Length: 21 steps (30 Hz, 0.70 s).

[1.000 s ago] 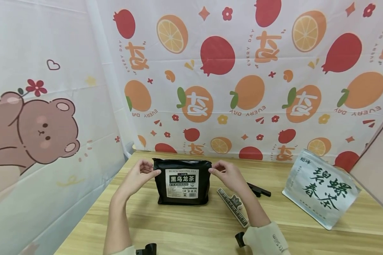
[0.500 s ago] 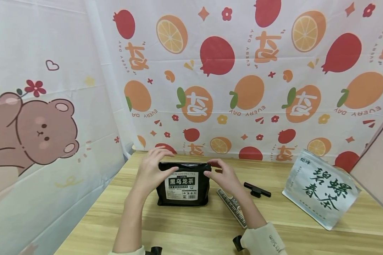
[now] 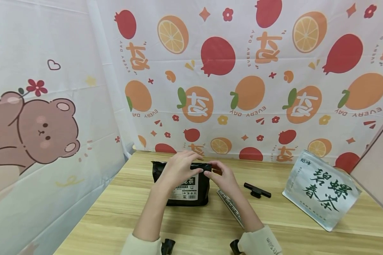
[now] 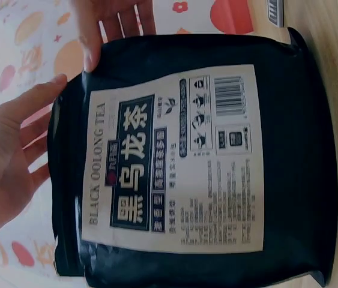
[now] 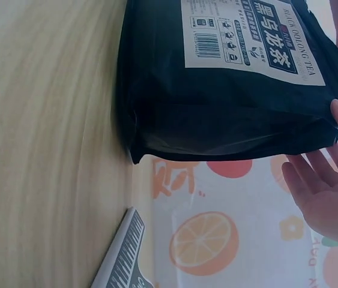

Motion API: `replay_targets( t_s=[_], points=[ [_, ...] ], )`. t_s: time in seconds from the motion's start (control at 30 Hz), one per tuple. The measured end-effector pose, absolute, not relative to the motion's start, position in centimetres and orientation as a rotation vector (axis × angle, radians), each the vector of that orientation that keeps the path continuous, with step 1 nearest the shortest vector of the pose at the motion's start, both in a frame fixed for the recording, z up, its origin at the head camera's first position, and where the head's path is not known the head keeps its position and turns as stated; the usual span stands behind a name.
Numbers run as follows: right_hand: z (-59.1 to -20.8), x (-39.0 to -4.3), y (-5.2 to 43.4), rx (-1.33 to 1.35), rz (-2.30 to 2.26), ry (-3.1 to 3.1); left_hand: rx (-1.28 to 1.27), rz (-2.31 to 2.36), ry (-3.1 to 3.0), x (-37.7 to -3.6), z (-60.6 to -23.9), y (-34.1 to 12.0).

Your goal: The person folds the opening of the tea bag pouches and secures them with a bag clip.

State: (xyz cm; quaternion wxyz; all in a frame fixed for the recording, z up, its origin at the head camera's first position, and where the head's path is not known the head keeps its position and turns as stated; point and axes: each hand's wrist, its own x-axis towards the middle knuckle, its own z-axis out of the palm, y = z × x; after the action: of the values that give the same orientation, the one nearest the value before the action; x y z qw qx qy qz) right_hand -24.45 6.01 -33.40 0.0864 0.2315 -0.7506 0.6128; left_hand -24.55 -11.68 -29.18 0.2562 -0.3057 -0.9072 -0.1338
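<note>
A black bag of oolong tea with a pale label stands upright on the table, its label facing me. My left hand grips its top edge right of the middle, thumb in front and fingers behind; in the head view it covers the label's upper left. At the top right corner, my right hand pinches the bag between thumb and fingers. The right wrist view shows that thumb on the front and the other fingers behind. Both hands are close together along the folded top.
A piano-key-patterned clip lies right of the bag, partly under my right forearm. Beyond it is a black clip. A silver tea bag stands farther right on the wooden table. Printed cloth hangs behind.
My left hand has moved from the bag's top left corner rightward along the top edge, toward the right hand. The right hand stays at the right corner. The bag has hardly moved.
</note>
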Motion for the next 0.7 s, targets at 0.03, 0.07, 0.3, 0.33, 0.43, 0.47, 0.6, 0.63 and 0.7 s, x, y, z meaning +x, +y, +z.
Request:
replay_targets(
  t_s=[0.03, 0.07, 0.3, 0.33, 0.43, 0.47, 0.6, 0.63, 0.7],
  points=[
    [-33.5, -24.5, 6.0, 0.695, 1.836, -2.234, -0.827, -0.351, -2.48, -24.6, -29.2, -11.5],
    [-33.6, -24.5, 6.0, 0.703, 1.841, -2.23, -0.824, -0.337, -2.499, -24.7, -29.2, -11.3],
    [-34.1, -24.5, 5.8, 0.701, 1.878, -2.195, -0.756, -0.274, -2.614, -25.4, -29.5, -11.1],
    [-34.3, -24.6, 5.7, 0.69, 1.888, -2.183, -0.747, -0.272, -2.624, -25.5, -29.5, -11.1],
    [-35.0, -25.0, 5.5, 0.646, 1.926, -2.143, -0.726, -0.29, -2.64, -25.8, -29.6, -11.2],
    [-35.3, -25.3, 5.4, 0.623, 1.937, -2.135, -0.722, -0.297, -2.64, -25.8, -29.6, -11.2],
    [-36.5, -26.3, 5.1, 0.563, 1.908, -2.109, -0.717, -0.315, -2.61, -26.2, -29.7, -11.1],
    [-36.7, -26.5, 5.1, 0.549, 1.895, -2.106, -0.716, -0.318, -2.601, -26.2, -29.8, -11.1],
    [-37.0, -26.7, 4.9, 0.534, 1.865, -2.1, -0.709, -0.327, -2.587, -26.3, -29.9, -11.1]
  ],
)
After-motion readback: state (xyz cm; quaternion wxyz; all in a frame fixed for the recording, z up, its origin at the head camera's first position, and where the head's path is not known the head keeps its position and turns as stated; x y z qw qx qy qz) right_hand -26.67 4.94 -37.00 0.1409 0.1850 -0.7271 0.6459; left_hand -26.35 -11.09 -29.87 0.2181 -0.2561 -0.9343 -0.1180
